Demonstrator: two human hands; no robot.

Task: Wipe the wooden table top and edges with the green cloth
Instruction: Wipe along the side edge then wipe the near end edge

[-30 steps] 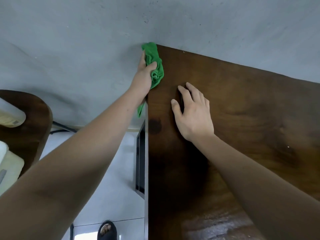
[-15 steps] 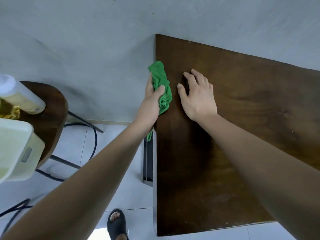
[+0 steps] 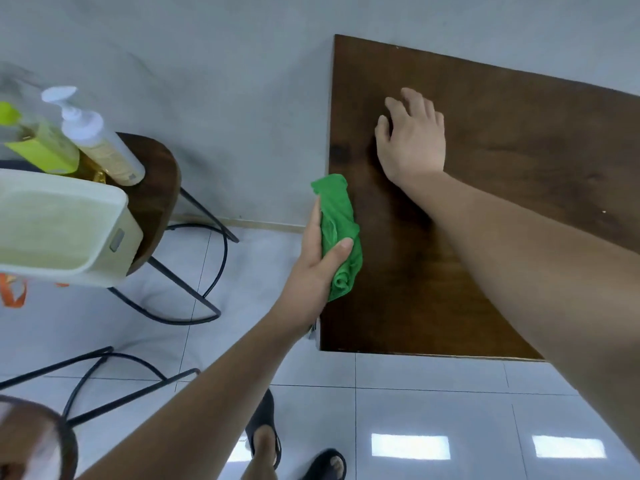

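Counts: one wooden table (image 3: 502,258), one green cloth (image 3: 337,216), two hands, two stools, two bottles, one pale tub (image 3: 62,233), two black sandals (image 3: 263,410) worn on the feet.
Stools: round stool (image 3: 157,188) with black wire legs stands left of the table and carries the tub and both bottles; second stool (image 3: 38,441) sits blurred at the lower left corner.
Bottles: yellow-green bottle (image 3: 41,152) and pump bottle (image 3: 102,150) with a white pump, side by side behind the tub.
Table edges: far edge meets the grey wall (image 3: 207,64); left edge runs almost straight up the view; near edge ends above the white tiled floor (image 3: 433,386).
Open room: a strip of bare tiles lies between the round stool and the table's left edge; more tiles lie along the near edge, where the sandals stand.
Cloth: bunched lengthways along the left edge, about halfway down it, lapping onto the top.
Left hand (image 3: 311,268): clamped on the cloth, thumb pressed across it from above, fingers down the outer side of the edge.
Right hand (image 3: 412,140): palm down on the table top near the far left corner, fingers loosely spread, holding nothing.
Hands to each other: apart, the right one farther up the table than the left.
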